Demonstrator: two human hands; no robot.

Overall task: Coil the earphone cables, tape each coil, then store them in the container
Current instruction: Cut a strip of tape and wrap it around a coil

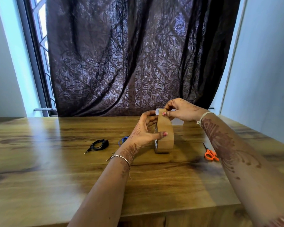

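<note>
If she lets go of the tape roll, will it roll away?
Probably. The tape roll stands on its round edge on the table, steadied by the left hand, so it could roll or topple. Its wide band likely helps it stay up.

Two hands are in view: one left hand (144, 130) and one right hand (182, 110). There is one roll of brown tape (165, 136). There are two earphone cables: one black cable (99, 145) and one blue cable (123, 139), which is mostly hidden behind the left hand. There is one pair of orange-handled scissors (211, 154) and one pale container (177, 121), largely hidden behind the hands. All are on one wooden bench (56, 161). There are two wrist bands: one metal bracelet (121, 157) and one pale thread band (203, 116). Behind are one dark leaf-patterned curtain (121, 54) and one window (41, 38).
</note>
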